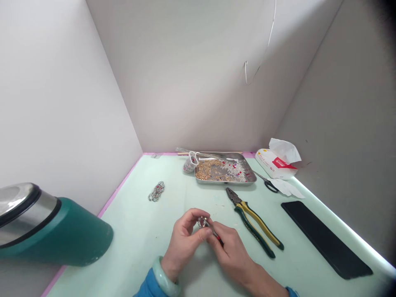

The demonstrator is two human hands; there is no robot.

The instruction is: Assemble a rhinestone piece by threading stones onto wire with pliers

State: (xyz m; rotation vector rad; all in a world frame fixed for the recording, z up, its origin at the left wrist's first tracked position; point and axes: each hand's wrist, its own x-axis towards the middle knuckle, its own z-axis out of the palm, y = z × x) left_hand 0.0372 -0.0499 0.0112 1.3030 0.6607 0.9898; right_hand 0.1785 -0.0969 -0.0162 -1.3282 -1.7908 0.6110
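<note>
Between its thumb and fingers, my left hand (186, 235) pinches a small beaded loop (202, 222) with clear and reddish beads. My right hand (229, 245) is closed around a slim tool (219, 238) with a dark and red handle. The tool's tip meets the beaded loop, and its exact kind is mostly hidden by the fingers. Both hands are close together above the pale green table. To the left, a small heap of finished-looking beaded rings (156, 191) lies on the table. Right of my hands rest large pliers (254, 222) with green and yellow handles.
A metal tray (226, 182) of gold, clear and red beads stands at the back, beside a bag of beads (189, 165) and thin wires (185, 150). Scissors (271, 186), a tissue box (276, 163) and a black phone (324, 239) are right. A green bottle (82, 231) is left.
</note>
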